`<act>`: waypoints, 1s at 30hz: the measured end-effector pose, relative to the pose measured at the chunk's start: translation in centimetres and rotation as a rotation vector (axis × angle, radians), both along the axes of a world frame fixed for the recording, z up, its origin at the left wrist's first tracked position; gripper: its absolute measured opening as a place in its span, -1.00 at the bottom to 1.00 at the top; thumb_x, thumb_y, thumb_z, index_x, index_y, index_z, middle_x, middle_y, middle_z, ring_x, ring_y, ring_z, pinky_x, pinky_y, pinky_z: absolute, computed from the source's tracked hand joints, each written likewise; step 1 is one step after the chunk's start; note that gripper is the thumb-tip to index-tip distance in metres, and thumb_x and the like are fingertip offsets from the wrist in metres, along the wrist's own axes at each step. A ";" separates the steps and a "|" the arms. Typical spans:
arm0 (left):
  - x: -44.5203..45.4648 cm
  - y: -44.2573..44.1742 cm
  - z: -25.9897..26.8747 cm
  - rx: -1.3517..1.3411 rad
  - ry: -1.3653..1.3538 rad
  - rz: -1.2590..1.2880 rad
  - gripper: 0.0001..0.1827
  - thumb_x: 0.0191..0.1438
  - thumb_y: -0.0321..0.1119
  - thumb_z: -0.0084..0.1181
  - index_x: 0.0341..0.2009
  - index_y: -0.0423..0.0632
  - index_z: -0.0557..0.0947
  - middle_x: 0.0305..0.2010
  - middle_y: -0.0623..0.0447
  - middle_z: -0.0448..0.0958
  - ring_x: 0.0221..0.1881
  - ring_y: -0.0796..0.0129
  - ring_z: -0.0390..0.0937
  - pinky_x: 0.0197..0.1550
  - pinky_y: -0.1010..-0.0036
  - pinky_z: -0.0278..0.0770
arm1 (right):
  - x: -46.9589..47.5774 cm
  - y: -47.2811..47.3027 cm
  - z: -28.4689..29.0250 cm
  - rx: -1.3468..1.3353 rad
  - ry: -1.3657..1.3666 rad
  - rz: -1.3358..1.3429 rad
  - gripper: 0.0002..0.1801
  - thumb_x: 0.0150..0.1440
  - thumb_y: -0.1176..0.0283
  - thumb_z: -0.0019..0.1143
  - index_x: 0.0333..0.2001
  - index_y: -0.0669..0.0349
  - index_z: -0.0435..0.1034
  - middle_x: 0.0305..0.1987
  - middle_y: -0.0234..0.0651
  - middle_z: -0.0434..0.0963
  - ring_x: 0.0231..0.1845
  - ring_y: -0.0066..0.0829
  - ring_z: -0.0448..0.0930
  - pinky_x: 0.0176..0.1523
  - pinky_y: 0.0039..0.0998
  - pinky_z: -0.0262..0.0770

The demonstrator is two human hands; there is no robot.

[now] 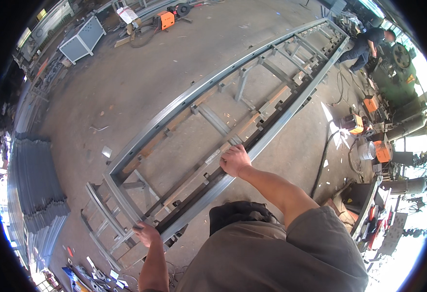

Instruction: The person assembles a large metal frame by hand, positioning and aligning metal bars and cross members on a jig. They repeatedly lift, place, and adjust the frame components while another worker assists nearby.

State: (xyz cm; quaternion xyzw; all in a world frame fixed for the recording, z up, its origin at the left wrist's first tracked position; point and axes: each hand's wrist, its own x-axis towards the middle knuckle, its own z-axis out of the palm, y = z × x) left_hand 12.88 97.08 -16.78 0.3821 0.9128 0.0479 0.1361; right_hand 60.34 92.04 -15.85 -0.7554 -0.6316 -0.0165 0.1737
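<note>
A long rectangular frame of grey steel channel (206, 197) lies on a metal support stand with cross members (215, 122). My right hand (235, 160) rests on the inner edge of the near long channel, its fingers curled over it. At the near left corner, where the short end channel (123, 199) meets the long one, my left hand (148, 233) holds the steel with bent fingers. Small square tube stubs (194, 109) stand along the inside of the far channel. The undersides of both hands are hidden.
A co-worker (366, 47) bends beside the frame's far right end. Orange machines (354, 124) and a black cable (321, 168) lie at the right. Stacked metal profiles (36, 182) stand at the left. A grey metal box frame (83, 41) and another orange machine (166, 20) are farther back.
</note>
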 end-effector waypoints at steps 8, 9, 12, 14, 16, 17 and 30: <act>-0.1 0.1 -0.2 0.005 -0.009 -0.008 -0.09 0.43 0.36 -0.42 0.55 -0.12 0.22 0.54 -0.25 0.32 0.45 -0.22 0.38 0.40 -0.03 0.40 | 0.0 0.0 0.0 -0.002 0.010 0.000 -0.75 0.13 0.19 0.14 -0.51 0.02 0.58 -0.41 -0.51 0.65 -0.12 -0.40 0.63 0.20 -0.24 0.41; 0.0 0.1 -0.1 0.001 -0.012 -0.004 -0.09 0.43 0.37 -0.42 0.55 -0.11 0.21 0.54 -0.25 0.32 0.45 -0.22 0.38 0.40 -0.03 0.41 | 0.0 0.0 0.0 -0.001 0.013 0.001 -0.75 0.13 0.19 0.13 -0.51 0.02 0.58 -0.41 -0.50 0.66 -0.12 -0.39 0.63 0.20 -0.24 0.40; 0.3 0.0 0.3 0.010 0.005 0.003 -0.08 0.43 0.38 -0.42 0.56 -0.11 0.21 0.53 -0.25 0.33 0.45 -0.23 0.38 0.40 -0.04 0.41 | 0.0 0.0 0.1 -0.031 0.009 -0.001 -0.75 0.13 0.19 0.13 -0.51 0.03 0.57 -0.40 -0.50 0.66 -0.12 -0.39 0.64 0.20 -0.24 0.41; 0.5 0.0 0.5 -0.004 -0.001 0.004 -0.08 0.43 0.38 -0.42 0.56 -0.11 0.21 0.53 -0.25 0.33 0.44 -0.23 0.38 0.39 -0.04 0.41 | 0.1 0.0 0.1 -0.042 0.005 -0.003 -0.75 0.13 0.20 0.13 -0.52 0.04 0.57 -0.40 -0.50 0.66 -0.12 -0.39 0.64 0.20 -0.24 0.41; 0.5 0.0 0.6 0.002 -0.008 0.004 -0.06 0.42 0.39 -0.43 0.56 -0.13 0.21 0.52 -0.29 0.33 0.43 -0.26 0.39 0.40 -0.06 0.40 | 0.0 0.0 0.1 -0.047 0.009 -0.004 -0.75 0.13 0.20 0.14 -0.52 0.04 0.56 -0.40 -0.50 0.66 -0.12 -0.39 0.64 0.19 -0.24 0.41; 0.5 0.0 0.6 0.011 -0.013 -0.001 -0.05 0.42 0.40 -0.44 0.55 -0.14 0.21 0.51 -0.33 0.32 0.42 -0.29 0.39 0.40 -0.07 0.39 | 0.0 0.1 0.1 -0.027 0.004 -0.004 -0.75 0.13 0.20 0.14 -0.52 0.04 0.56 -0.40 -0.50 0.65 -0.12 -0.40 0.64 0.19 -0.23 0.41; 0.1 -0.1 0.0 0.034 -0.004 -0.010 -0.11 0.44 0.35 -0.40 0.54 -0.13 0.23 0.51 -0.26 0.34 0.44 -0.23 0.38 0.40 -0.03 0.40 | 0.0 0.1 0.0 0.010 0.004 0.002 -0.78 0.10 0.21 0.16 -0.52 0.02 0.56 -0.41 -0.53 0.65 -0.12 -0.41 0.63 0.17 -0.25 0.42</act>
